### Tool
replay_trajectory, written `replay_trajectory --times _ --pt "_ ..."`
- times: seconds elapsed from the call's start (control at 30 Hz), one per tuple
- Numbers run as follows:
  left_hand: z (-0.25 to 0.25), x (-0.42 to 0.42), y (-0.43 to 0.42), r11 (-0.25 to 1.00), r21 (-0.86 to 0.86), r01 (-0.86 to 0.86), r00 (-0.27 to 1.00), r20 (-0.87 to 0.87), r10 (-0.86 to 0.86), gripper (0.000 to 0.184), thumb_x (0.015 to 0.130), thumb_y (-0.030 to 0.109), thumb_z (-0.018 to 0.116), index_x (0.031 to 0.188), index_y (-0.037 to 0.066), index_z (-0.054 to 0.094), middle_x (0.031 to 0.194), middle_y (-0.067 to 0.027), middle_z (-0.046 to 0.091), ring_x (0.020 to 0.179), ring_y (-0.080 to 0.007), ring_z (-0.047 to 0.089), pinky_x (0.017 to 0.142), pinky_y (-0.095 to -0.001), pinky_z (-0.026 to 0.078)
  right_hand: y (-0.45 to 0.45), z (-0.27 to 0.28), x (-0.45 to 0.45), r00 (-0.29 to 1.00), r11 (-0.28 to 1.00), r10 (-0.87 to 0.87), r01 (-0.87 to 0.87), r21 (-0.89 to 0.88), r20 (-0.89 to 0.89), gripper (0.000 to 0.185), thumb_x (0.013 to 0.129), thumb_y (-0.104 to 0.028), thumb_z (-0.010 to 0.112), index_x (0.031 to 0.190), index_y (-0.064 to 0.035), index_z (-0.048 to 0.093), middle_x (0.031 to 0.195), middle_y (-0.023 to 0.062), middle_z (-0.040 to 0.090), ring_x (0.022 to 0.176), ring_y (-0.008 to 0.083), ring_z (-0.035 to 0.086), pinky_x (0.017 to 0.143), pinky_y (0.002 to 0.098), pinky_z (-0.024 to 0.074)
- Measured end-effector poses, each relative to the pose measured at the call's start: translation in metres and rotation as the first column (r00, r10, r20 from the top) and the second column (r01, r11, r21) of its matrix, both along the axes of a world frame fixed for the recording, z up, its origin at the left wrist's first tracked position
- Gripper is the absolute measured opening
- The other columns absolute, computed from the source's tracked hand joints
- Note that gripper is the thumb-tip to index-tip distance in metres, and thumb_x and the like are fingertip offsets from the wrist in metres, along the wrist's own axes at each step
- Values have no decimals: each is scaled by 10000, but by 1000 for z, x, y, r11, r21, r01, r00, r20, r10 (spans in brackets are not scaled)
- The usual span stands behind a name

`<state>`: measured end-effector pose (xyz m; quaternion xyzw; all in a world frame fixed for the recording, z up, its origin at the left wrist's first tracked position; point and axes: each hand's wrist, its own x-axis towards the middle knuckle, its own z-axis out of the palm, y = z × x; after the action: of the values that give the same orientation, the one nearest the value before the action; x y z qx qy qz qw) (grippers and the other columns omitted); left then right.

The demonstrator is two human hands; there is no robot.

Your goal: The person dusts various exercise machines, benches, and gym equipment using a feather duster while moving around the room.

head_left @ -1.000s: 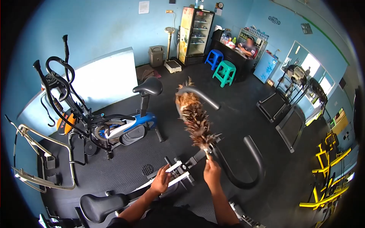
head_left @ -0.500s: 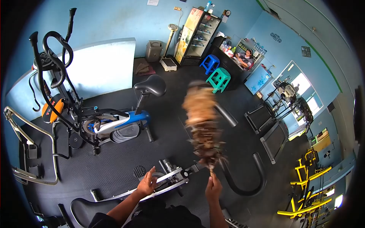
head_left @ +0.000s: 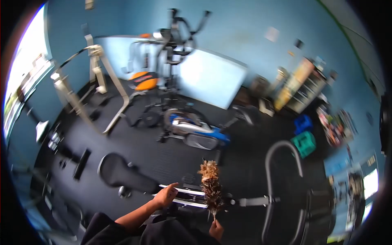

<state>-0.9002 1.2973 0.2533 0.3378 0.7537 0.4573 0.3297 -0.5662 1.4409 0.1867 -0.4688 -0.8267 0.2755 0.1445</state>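
Observation:
My right hand is closed round the thin handle of a feather duster. Its brown and tan feathers point up and away from me, over the silver rails of an exercise machine. My left hand hovers at the near end of these rails, fingers partly stretched out, holding nothing I can see; whether it touches the metal I cannot tell. Left of it is the machine's padded black seat. To the right, a bent grey bar rises from the same machine.
A blue and white exercise bike with tall black handles stands ahead. Beyond it is a white low wall. A pale metal frame is at the left. Green and blue stools and a drinks fridge are at the right.
My view has swung left, so the room has shifted rightward. The duster, raised and blurred before, is now lower and closer to the rails. My right hand still grips it.

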Motion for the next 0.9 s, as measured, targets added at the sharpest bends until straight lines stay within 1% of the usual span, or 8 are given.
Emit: replay_trajectory --times 0.07,0.1,0.17,0.33,0.47,0.63,0.8,0.9 --pt "-16 15 -38 997 -47 -57 988 -145 50 491 923 238 574 1367 84 431 967 -180 671 901 -293 664 815 -397 514 -11 -16 4 996 970 61 -45 -240 58 396 977 -356 507 1299 -145 599 1236 199 619 1116 268 619 803 412 516" --pt "-14 27 -57 989 -89 -119 988 -108 109 505 905 230 605 1356 77 437 828 -153 664 805 -285 669 748 -399 516 -12 -10 -2 989 960 135 -117 -256 55 396 977 -356 507 1299 -145 599 1236 199 619 1116 268 619 803 412 516" --pt "-2 54 -94 948 -101 -303 952 -66 298 545 891 221 627 1374 81 418 778 -128 646 723 -276 651 695 -389 511 -23 16 -23 964 956 213 -239 -172 -157 308 934 -226 554 1113 2 657 830 257 655 780 427 650 633 459 505" --pt "0 120 -199 790 -228 -568 820 -75 568 457 904 262 642 1293 55 519 783 -122 653 724 -239 650 692 -366 512 -19 14 -42 859 842 510 -510 -173 -47 334 896 -205 588 1124 34 636 909 264 661 845 421 651 709 448 514" --pt "7 160 -270 502 -339 -796 559 -91 824 398 903 388 659 921 -8 696 827 -136 693 759 -212 663 715 -349 513 -18 19 -74 824 827 560 -562 -6 -84 329 880 -178 591 1146 10 637 916 246 674 852 428 645 730 464 520" --pt "-13 177 -333 220 -358 -907 294 -165 942 449 887 383 643 654 3 590 639 -133 619 596 -198 593 600 -369 480 -57 66 -130 702 720 689 -692 53 -182 368 858 -158 602 1190 0 598 961 269 662 901 436 633 775 482 502" --pt "-70 169 -400 -13 -360 -933 -20 15 1000 432 910 393 621 678 30 593 625 -72 585 573 -172 549 555 -357 454 -117 64 -188 596 591 802 -800 -104 -26 273 847 -177 613 1075 -27 595 932 250 659 877 454 625 752 500 493" --pt "-85 159 -446 -68 -402 -913 -161 202 966 406 937 411 587 744 53 599 627 -29 531 558 -153 507 525 -347 430 -159 35 -221 476 474 867 -879 -51 -147 265 831 -167 631 1055 -30 595 908 230 653 848 443 625 746 496 495"
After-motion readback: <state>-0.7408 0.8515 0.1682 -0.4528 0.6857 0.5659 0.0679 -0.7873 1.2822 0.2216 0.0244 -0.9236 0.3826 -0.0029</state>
